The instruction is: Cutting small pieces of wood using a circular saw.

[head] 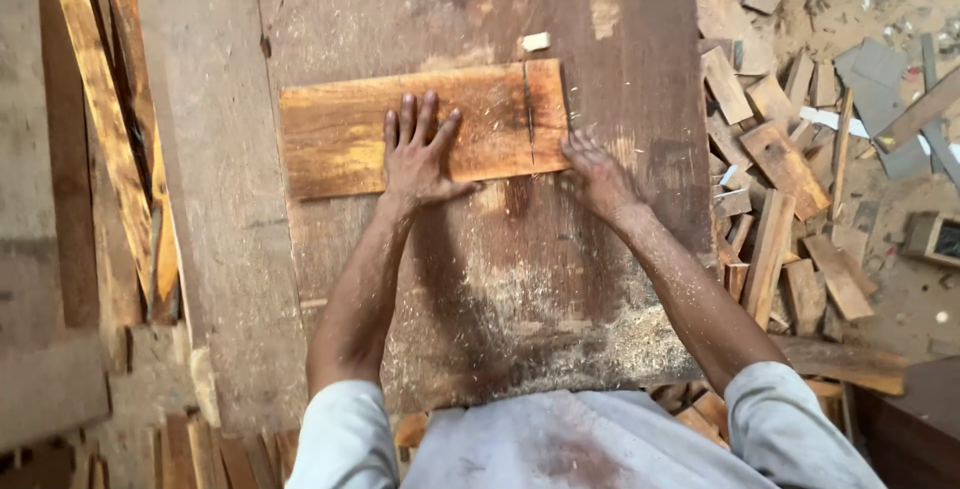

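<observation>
An orange-brown wooden plank [340, 129] lies flat across a dark, sawdust-covered work table [560, 279]. A thin cut runs across the plank near its right end, setting off a short end piece [546, 109]. My left hand [420, 154] rests flat on the plank's middle with fingers spread. My right hand [597, 177] touches the plank's near right corner by the cut end, fingers together on the table surface; it holds nothing.
A small pale wood chip [536, 42] lies on the table beyond the plank. A heap of wooden offcuts [775, 169] covers the floor to the right. Long planks [110, 129] lean at the left. Grey scraps [880, 79] lie far right.
</observation>
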